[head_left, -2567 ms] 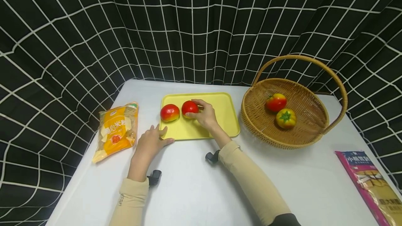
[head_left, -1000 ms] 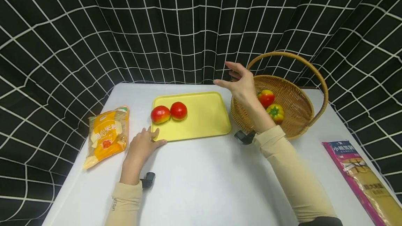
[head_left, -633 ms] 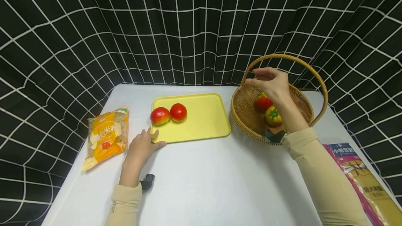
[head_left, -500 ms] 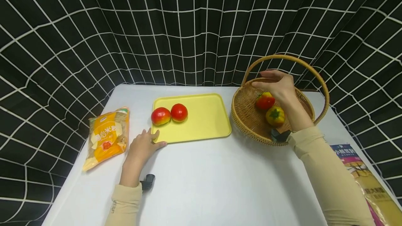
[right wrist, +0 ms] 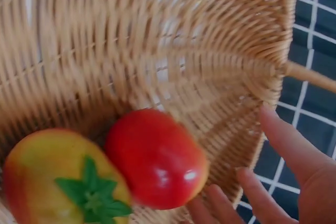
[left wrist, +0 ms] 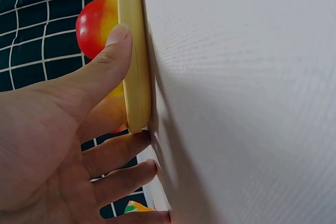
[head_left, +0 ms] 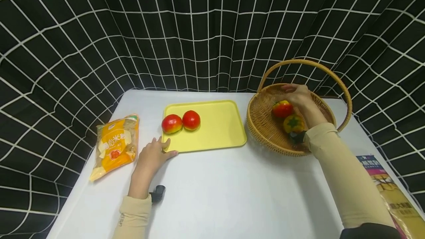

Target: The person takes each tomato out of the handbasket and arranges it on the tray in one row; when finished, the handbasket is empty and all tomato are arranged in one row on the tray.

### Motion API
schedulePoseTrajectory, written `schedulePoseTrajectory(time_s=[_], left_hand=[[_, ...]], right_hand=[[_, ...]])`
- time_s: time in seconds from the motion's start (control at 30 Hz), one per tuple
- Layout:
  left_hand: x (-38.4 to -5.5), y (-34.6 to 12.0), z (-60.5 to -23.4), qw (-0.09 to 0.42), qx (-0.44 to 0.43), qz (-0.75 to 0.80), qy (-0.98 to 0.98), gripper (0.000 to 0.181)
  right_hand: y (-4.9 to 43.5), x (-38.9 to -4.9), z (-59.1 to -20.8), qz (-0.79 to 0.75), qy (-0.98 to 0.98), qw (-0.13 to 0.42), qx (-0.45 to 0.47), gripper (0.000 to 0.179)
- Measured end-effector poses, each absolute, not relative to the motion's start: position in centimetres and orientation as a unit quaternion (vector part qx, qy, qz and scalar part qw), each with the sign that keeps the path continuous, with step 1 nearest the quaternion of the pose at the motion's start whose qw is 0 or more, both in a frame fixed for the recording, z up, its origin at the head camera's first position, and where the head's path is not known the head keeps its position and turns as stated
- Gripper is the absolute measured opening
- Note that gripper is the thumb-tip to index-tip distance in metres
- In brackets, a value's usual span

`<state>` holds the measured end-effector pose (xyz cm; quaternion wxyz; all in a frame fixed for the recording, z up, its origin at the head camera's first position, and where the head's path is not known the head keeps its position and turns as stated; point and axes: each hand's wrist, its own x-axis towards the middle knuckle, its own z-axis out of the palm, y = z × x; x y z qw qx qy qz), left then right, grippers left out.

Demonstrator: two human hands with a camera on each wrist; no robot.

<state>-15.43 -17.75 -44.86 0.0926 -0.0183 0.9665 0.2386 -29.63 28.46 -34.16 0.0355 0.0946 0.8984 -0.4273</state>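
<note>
My left hand (head_left: 152, 156) is at the near-left corner of a yellow tray (head_left: 219, 126). Its thumb (left wrist: 107, 61) lies against the tray's outer wall and the index finger reaches over the rim, while the other fingers extend past the corner. On the tray, a red-and-yellow fruit (head_left: 172, 124) sits beside a rounder red tomato (head_left: 191, 120). My right hand (head_left: 299, 97) is inside the wicker basket (head_left: 265, 132), fingers spread around nothing. Just beside its fingers is a red-yellow tomato (right wrist: 157, 158); against that leans a yellowish tomato (right wrist: 68, 179) with a green leafy top.
An orange bag of rice noodles (head_left: 114, 145) lies left of the tray. At the right edge a flat pink-and-blue packet (head_left: 385, 183) is partly covered by the right sleeve. The basket's tall handle (head_left: 335, 76) arches over the right hand. A black gridded cloth (head_left: 199, 28) hangs behind.
From the red tomato on the tray, my right hand has let go, moved right over the basket and lowered into it. That tomato now sits against its neighbour. My left hand stays at the tray.
</note>
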Motion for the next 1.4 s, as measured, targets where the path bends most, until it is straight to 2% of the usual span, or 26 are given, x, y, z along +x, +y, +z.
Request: schedulePoseTrajectory(time_s=[0.27,0.77,1.03,1.4], left_hand=[[-15.4,-17.3,-44.8,0.087,-0.011,0.242,0.966,0.068],[-15.2,-17.0,-44.8,0.086,-0.01,0.244,0.966,0.068],[-15.1,-17.2,-44.7,0.089,-0.017,0.253,0.963,0.067],[-15.1,-17.5,-44.7,0.094,-0.023,0.244,0.965,0.069]], right_hand=[[30.0,-29.6,-35.4,-0.429,0.89,0.078,0.132,0.07],[30.7,-29.2,-36.2,-0.388,0.909,0.113,0.105,0.063],[30.3,-29.2,-35.4,-0.428,0.895,0.093,0.087,0.062],[27.7,-28.3,-32.6,-0.464,0.88,0.034,0.093,0.064]])
